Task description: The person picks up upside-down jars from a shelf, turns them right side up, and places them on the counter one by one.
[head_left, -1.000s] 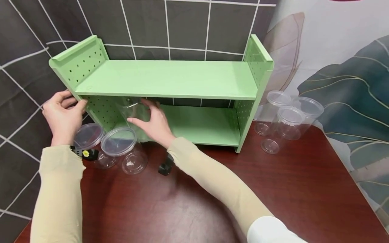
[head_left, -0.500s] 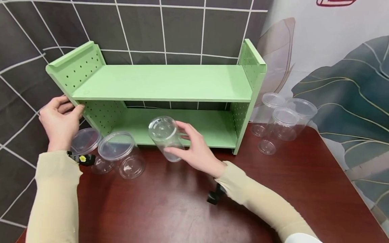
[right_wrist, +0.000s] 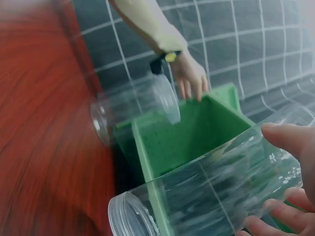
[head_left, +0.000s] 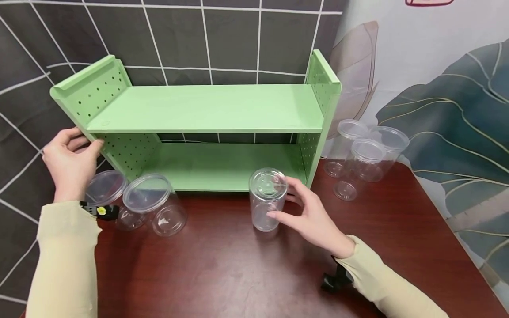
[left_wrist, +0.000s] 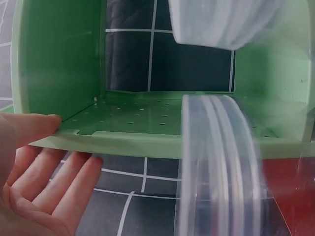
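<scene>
My right hand (head_left: 312,216) holds a clear plastic jar (head_left: 262,212) in front of the green two-tier shelf (head_left: 210,108). Thumb and fingers wrap the jar's right side, and it stands nearly upright, close over the table. The right wrist view has the same jar (right_wrist: 211,182) lying slantwise between thumb and fingers. At the shelf's left end, my left hand (head_left: 71,163) grips the edge of the perforated side panel. In the left wrist view its thumb lies on the inner side and the fingers are outside, beside the panel (left_wrist: 123,140).
Two wide lidded jars (head_left: 147,194) stand at the shelf's front left, below my left hand. Three slimmer lidded jars (head_left: 367,152) cluster right of the shelf. The reddish-brown table (head_left: 222,265) meets a dark gridded wall covering (head_left: 230,42) behind.
My right hand has drawn the jar out of the shelf's lower tier and carried it right and forward, straightening it from a tilt. The left hand keeps its grip on the panel.
</scene>
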Action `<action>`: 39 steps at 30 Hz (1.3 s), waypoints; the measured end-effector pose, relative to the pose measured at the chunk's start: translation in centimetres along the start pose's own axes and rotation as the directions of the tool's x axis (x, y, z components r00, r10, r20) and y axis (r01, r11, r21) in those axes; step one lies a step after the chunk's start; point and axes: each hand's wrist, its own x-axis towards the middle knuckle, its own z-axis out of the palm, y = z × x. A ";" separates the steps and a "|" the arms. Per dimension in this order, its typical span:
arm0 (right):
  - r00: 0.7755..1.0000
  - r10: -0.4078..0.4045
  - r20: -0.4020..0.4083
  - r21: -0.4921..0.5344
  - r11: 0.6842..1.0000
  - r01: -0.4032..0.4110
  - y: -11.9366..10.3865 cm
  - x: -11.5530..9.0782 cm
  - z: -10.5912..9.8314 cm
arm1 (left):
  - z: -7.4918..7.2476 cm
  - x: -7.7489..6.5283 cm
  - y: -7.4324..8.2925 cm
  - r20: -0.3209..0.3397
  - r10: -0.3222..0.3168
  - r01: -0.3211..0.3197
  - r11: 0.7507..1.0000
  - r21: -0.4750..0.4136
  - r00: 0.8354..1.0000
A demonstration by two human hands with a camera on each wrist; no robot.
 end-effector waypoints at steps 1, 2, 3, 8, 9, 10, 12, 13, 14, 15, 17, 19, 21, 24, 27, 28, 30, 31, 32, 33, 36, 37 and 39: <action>1.000 0.011 -0.015 -0.003 1.000 -0.011 0.0 -0.3 -0.4 | 0.0 -0.1 0.0 -0.005 0.003 -0.003 1.000 0.020 1.000; 0.999 0.017 -0.029 -0.006 1.000 -0.017 0.0 -0.5 -0.7 | -0.1 -0.3 0.1 -0.012 0.002 -0.002 0.999 0.034 1.000; 0.999 0.023 -0.039 -0.009 1.000 -0.023 0.1 -0.7 -1.0 | 0.0 -0.5 0.3 -0.026 0.007 -0.006 0.999 0.046 1.000; 0.997 0.040 -0.065 -0.043 0.998 -0.043 0.0 -1.5 -2.6 | 0.2 -3.3 2.5 -0.106 0.052 -0.053 0.999 -0.007 0.993; 0.997 0.040 -0.071 -0.052 0.998 -0.044 0.0 -1.7 -2.9 | 0.3 -4.1 3.2 -0.123 0.087 -0.090 0.996 -0.020 0.989; 0.996 0.039 -0.076 -0.064 0.997 -0.044 0.0 -1.7 -3.1 | 0.4 -4.9 3.9 -0.137 0.127 -0.132 0.991 -0.028 0.982; 0.996 0.037 -0.087 -0.080 0.996 -0.044 -0.1 -1.9 -3.5 | 0.8 -6.6 5.5 -0.162 0.218 -0.228 0.972 -0.048 0.962; 0.995 0.037 -0.092 -0.085 0.995 -0.045 -0.2 -1.9 -3.7 | 1.0 -7.3 6.3 -0.169 0.261 -0.275 0.959 -0.064 0.950; 0.995 0.036 -0.096 -0.091 0.995 -0.045 -0.3 -1.9 -3.8 | 1.3 -8.1 7.0 -0.173 0.301 -0.318 0.945 -0.076 0.938; 0.995 0.036 -0.098 -0.088 0.995 -0.045 -0.4 -2.0 -3.8 | 1.5 -8.8 7.6 -0.174 0.340 -0.359 0.929 -0.089 0.924; 0.995 0.035 -0.098 -0.078 0.996 -0.042 -0.6 -2.0 -3.9 | 2.2 -10.1 8.8 -0.163 0.398 -0.420 0.896 -0.142 0.903; 0.994 0.029 -0.102 -0.071 0.997 -0.036 -0.8 -2.0 -4.0 | 2.9 -11.5 9.6 -0.138 0.449 -0.469 0.862 -0.194 0.883; 0.995 0.020 -0.103 -0.064 0.998 -0.027 -1.0 -2.0 -4.1 | 3.8 -12.8 10.0 -0.115 0.513 -0.525 0.819 -0.232 0.851; 0.994 0.007 -0.106 -0.064 0.998 -0.014 -1.2 -2.2 -4.2 | 5.2 -14.9 10.4 -0.077 0.607 -0.604 0.755 -0.256 0.791; 0.994 0.002 -0.108 -0.060 0.998 -0.008 -1.5 -2.4 -4.4 | 6.4 -16.8 10.4 -0.015 0.686 -0.663 0.696 -0.276 0.727; 0.994 0.002 -0.109 -0.058 0.998 -0.008 -1.6 -2.4 -4.4 | 6.7 -17.4 10.3 0.018 0.705 -0.670 0.680 -0.298 0.709; 0.994 0.000 -0.109 -0.059 0.998 -0.006 -1.9 -2.6 -4.5 | 7.4 -18.5 9.9 0.095 0.735 -0.673 0.659 -0.337 0.671; 0.994 0.001 -0.111 -0.058 0.998 -0.007 -2.0 -2.7 -4.5 | 7.8 -19.1 9.6 0.140 0.744 -0.666 0.653 -0.360 0.654; 0.994 0.001 -0.112 -0.053 0.999 -0.007 -2.1 -2.8 -4.5 | 8.3 -19.7 9.2 0.185 0.748 -0.656 0.652 -0.381 0.637; 0.994 -0.001 -0.112 -0.052 0.999 -0.005 -2.2 -2.8 -4.6 | 8.7 -20.3 8.8 0.230 0.747 -0.639 0.657 -0.400 0.624; 0.994 0.004 -0.113 -0.042 0.999 -0.009 -2.6 -3.0 -4.5 | 10.1 -22.0 7.4 0.356 0.722 -0.580 0.690 -0.433 0.593; 0.994 0.007 -0.111 -0.034 0.999 -0.011 -2.7 -3.1 -4.5 | 10.6 -22.5 7.1 0.392 0.709 -0.560 0.705 -0.435 0.587; 0.995 0.009 -0.102 -0.027 1.000 -0.012 -2.9 -3.3 -4.4 | 11.3 -23.4 6.3 0.455 0.682 -0.526 0.731 -0.434 0.573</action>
